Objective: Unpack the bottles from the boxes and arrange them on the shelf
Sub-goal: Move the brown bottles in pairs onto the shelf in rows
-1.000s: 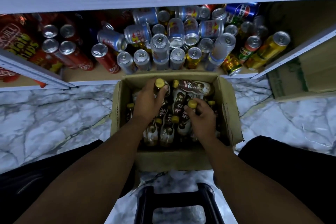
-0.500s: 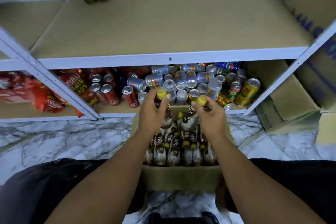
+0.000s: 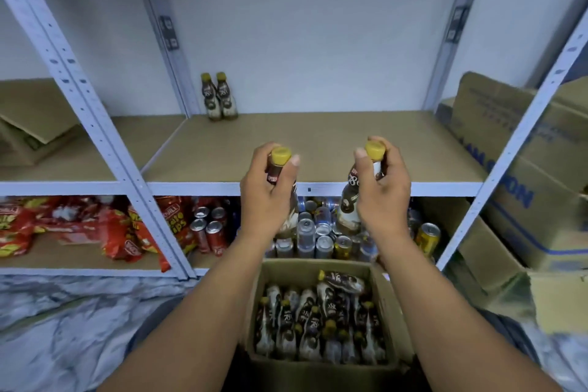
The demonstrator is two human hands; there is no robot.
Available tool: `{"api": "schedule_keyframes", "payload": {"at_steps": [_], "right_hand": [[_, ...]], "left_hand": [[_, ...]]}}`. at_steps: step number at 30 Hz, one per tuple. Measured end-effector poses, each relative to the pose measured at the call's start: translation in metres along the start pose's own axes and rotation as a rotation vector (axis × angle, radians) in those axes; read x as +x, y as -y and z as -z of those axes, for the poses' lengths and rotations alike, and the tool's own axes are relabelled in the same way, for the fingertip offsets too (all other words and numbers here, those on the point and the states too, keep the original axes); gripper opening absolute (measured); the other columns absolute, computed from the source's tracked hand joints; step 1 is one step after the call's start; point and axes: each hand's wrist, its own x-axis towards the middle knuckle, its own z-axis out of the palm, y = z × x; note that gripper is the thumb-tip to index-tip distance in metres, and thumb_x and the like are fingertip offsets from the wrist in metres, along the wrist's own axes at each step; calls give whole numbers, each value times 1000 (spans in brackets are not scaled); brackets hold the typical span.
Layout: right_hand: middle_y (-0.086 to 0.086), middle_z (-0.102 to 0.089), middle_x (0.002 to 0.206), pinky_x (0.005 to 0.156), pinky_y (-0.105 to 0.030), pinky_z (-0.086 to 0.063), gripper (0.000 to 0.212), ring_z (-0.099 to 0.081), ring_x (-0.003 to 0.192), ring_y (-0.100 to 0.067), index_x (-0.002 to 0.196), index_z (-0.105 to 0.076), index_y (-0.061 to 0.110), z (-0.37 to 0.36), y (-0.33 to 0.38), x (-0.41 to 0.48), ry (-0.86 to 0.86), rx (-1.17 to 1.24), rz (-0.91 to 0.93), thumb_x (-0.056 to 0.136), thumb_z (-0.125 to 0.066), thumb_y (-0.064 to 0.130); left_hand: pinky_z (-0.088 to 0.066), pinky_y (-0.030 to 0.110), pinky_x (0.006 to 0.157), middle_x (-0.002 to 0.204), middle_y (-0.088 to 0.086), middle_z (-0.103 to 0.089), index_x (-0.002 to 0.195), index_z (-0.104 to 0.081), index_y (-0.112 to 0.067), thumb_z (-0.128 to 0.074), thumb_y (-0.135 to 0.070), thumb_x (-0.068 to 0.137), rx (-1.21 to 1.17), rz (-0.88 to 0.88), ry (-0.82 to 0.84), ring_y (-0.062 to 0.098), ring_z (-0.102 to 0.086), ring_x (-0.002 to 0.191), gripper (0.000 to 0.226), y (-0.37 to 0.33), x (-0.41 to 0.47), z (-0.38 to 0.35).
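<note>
1. Brown, yellow-capped plastic bottle (image 3: 281,155) was clamped round its neck by the left hand (image 3: 269,197); its twin bottle (image 3: 348,207) was gripped likewise by the right hand (image 3: 383,197).
2. Both hung upright before the tan shelf board (image 3: 334,140), above the open cardboard box (image 3: 393,312).
3. They looked light, rigid and slick-labelled; the neck seemed the surest hold.

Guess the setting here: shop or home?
Probably a shop stockroom: metal shelving holding loose drink cans and snack bags, cardboard cartons stacked at the right, an open box of bottles on the floor.
</note>
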Motion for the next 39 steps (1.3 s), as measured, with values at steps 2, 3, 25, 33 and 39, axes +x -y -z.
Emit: {"api": "schedule_keyframes", "payload": {"at_steps": [2, 3, 25, 33, 39], "right_hand": [[13, -66, 103, 91, -26, -49, 24, -63, 100, -8, 123, -60, 31, -7, 9, 13, 18, 4, 41, 100, -62, 40], [15, -66, 103, 91, -24, -48, 24, -62, 101, -5, 123, -59, 31, -11, 11, 19, 31, -6, 61, 100, -62, 40], [3, -65, 110, 90, -33, -51, 21, -62, 100, -15, 121, -58, 29, -115, -133, 151, 163, -138, 137, 101, -65, 31], [4, -65, 110, 90, -33, -52, 35, -63, 100, -16, 129, -57, 26, -118, -150, 153, 179, -131, 100, 98, -65, 41], [13, -65, 120, 91, -23, -50, 74, -63, 104, -2, 146, -35, 43, -98, -154, 134, 366, -164, -70, 85, -76, 54]], "left_hand": [[-47, 15, 81, 98, -21, -65, 119, -61, -14, -66, -36, 98, 2, -32, -8, 0, -63, 90, 31, -10, 14, 1], [-47, 15, 81, 97, -19, -66, 119, -61, -14, -66, -36, 98, 2, -42, -13, 0, -63, 90, 31, -12, 21, 1], [-44, 11, 77, 97, -5, -67, 114, -61, -17, -63, -43, 96, 71, -20, -35, 6, -63, 89, 31, 126, 161, -50], [-43, 9, 78, 103, -13, -67, 119, -59, -25, -66, -52, 94, 67, 49, -54, -2, -62, 92, 38, 160, 161, -58], [-51, 17, 82, 105, -19, -68, 133, -49, -40, -86, -38, 80, 72, 155, 119, 1, -67, 94, 65, 163, 143, -41]]}}
